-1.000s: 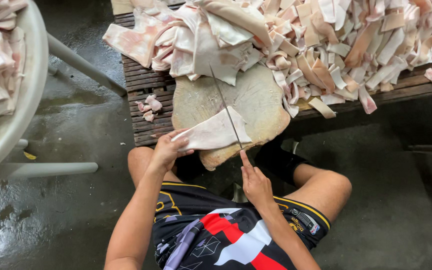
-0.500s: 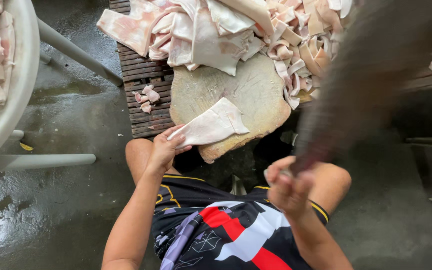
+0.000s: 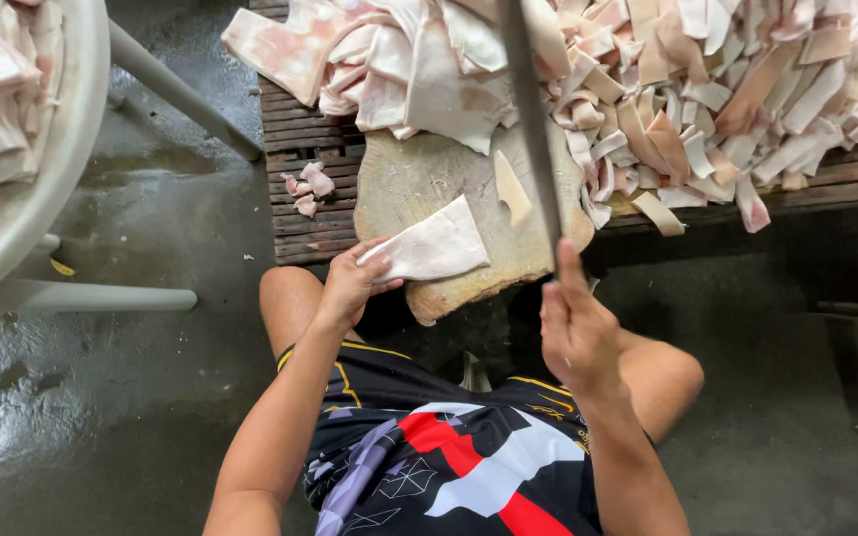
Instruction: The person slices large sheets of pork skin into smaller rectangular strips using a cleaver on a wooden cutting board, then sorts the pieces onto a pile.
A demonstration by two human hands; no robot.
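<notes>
My left hand (image 3: 350, 283) pinches the near corner of a pale slab of pork skin (image 3: 436, 248) that lies on a round wooden chopping block (image 3: 419, 184). My right hand (image 3: 576, 333) grips the handle of a long knife (image 3: 531, 109), held raised with the blade pointing away over the block's right side. A small cut strip (image 3: 511, 189) rests on the block beside the blade. A big heap of cut skin pieces (image 3: 667, 89) covers the slatted wooden platform (image 3: 300, 194) behind and to the right of the block.
A white basin (image 3: 47, 159) full of skin slabs stands at the left on a pale frame (image 3: 101, 298). A few scraps (image 3: 308, 189) lie on the slats left of the block. Wet dark concrete floor (image 3: 101, 417) surrounds my bare knees.
The knife went from cutting on the block, swung up close to the camera, and is now held raised over the block's right side. A cut strip now lies on the block. The left hand stayed on the slab.
</notes>
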